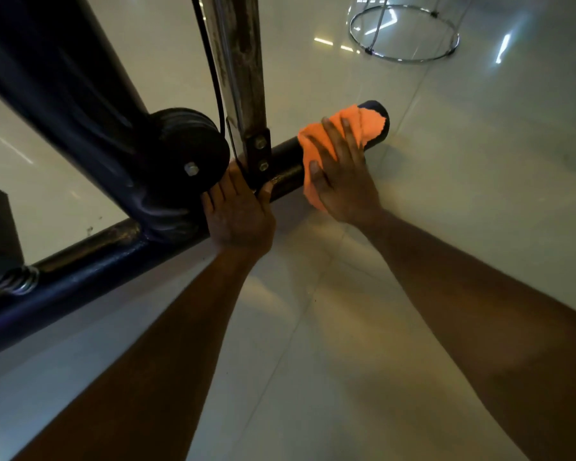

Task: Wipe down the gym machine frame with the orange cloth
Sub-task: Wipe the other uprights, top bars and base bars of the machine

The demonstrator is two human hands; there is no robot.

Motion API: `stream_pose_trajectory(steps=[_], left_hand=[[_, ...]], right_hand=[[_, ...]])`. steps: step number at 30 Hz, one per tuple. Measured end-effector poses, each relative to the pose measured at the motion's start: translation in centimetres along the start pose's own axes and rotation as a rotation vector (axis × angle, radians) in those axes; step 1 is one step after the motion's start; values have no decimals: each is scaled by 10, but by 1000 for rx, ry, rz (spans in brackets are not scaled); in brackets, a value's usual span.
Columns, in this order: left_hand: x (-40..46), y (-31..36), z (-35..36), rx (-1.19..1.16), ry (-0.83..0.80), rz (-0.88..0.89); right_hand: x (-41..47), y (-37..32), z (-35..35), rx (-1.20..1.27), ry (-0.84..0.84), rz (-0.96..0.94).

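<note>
Here, the right hand (341,181) lies flat on the orange cloth (346,134), fingers spread and fairly straight, pressing it onto the low dark frame tube (286,151) near the tube's capped end (378,111). Cloth is draped over the top of the tube & hangs down the near side under the palm; its far edge stops just short of the cap.

The left hand (238,211) rests on the same tube right at the junction w/ the upright post (243,71). Fingers point up toward the bolted bracket (259,154), thumb hooked on the tube just right of it. Grip looks loose, more a brace than a clench; can't tell if fingers wrap behind.

A black round pulley (187,151) w/ a centre bolt sits just left of the left hand, touching or nearly touching the fingertips. A thick dark diagonal strut (64,81) runs up to the top-left from the tube. A thin black cable (210,61) runs alongside the post.

Glossy pale tiled floor (446,211) under everything. A chrome ring (404,33) sits on the floor top-right, well apart from both hands. A coil spring (20,281) wraps the tube at far left.
</note>
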State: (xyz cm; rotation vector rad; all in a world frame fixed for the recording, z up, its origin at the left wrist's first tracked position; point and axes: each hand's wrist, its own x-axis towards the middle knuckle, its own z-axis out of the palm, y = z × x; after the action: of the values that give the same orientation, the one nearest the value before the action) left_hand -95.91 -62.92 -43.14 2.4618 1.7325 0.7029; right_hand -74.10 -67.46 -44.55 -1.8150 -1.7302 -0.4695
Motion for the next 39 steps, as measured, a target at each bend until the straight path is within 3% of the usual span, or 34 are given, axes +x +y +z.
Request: stream_pose_trajectory(steps=[1, 3, 6, 8, 10, 14, 18, 22, 28, 33, 35, 39], left_hand=[[-7, 3, 0, -20, 49, -24], [-30, 11, 0, -65, 110, -41], [-67, 23, 7, -121, 102, 190], [-61, 36, 15, -133, 113, 361], [-31, 53, 23, -117, 155, 420], [27, 76, 40, 21, 64, 385], [33, 77, 50, 75, 50, 382], [32, 73, 53, 145, 79, 408], [30, 73, 52, 161, 80, 412], [30, 73, 49, 131, 78, 407], [30, 74, 48, 152, 58, 411], [32, 74, 48, 189, 79, 416]], right_hand=[[5, -4, 0, 8, 17, 69], [6, -17, 8, -57, 35, -6], [-4, -18, 9, -47, -128, -124], [0, 7, -1, -3, -108, -105], [11, 36, -7, -13, -92, -28], [24, 41, -6, -14, -62, 118], [23, 56, -15, -49, -158, -8], [51, 81, -24, -98, -179, 171], [22, 56, -29, -32, -194, -32], [54, 70, -27, -56, -191, 282], [46, 53, -24, -87, -143, 244], [18, 44, -23, -15, -207, 120]])
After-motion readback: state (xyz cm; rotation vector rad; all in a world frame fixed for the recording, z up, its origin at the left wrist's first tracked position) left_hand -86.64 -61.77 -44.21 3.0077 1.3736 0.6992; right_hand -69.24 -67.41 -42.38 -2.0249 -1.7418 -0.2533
